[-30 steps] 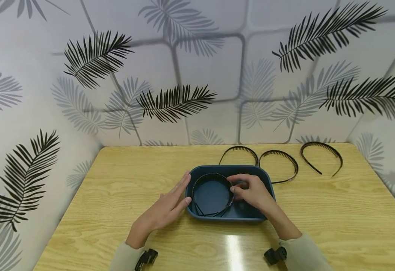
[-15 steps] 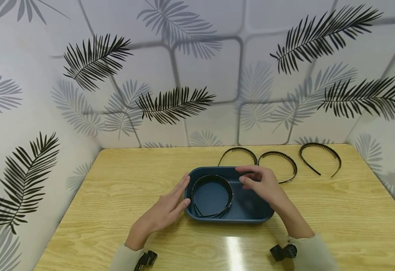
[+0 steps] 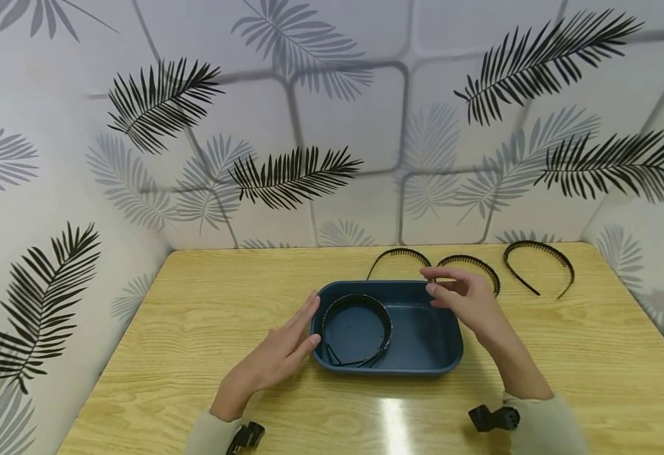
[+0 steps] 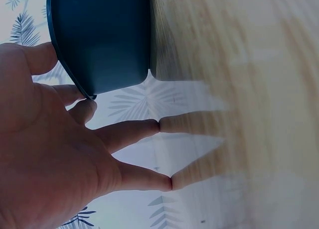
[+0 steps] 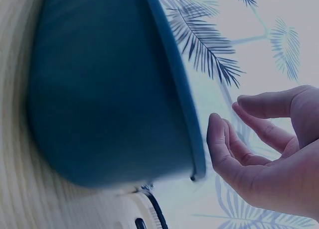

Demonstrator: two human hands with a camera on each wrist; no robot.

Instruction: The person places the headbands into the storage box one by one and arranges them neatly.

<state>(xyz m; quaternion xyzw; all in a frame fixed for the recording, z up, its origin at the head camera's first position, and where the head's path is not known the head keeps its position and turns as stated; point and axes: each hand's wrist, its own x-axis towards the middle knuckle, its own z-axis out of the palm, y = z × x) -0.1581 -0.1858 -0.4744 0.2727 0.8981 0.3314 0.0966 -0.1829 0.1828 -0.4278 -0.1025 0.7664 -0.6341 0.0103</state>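
Dark headbands [image 3: 389, 325] lie together in the left half of a blue oblong bin [image 3: 425, 341]. How many are stacked there I cannot tell. My left hand [image 3: 277, 354] rests against the bin's left end, its thumb and some fingers touching the rim. In the left wrist view two straight fingers of the left hand [image 4: 55, 144] meet the shiny tabletop. Over the bin's back right corner hovers my right hand [image 3: 467, 302], fingers loosely bent. Seen from the right wrist, the right hand [image 5: 269, 164] has a gap between thumb and fingers and holds nothing.
Behind the bin lie a toothed black headband [image 3: 403, 251] and a second headband [image 3: 471, 258], partly hidden by the right hand. A third headband [image 3: 544, 246] lies farther right. A leaf-patterned wall [image 3: 355, 208] borders the wooden table [image 3: 218, 284] at the back.
My right hand has let go of the headband in the bin, then moved up and right toward the bin's back right corner. The left hand stays at the bin's left end.
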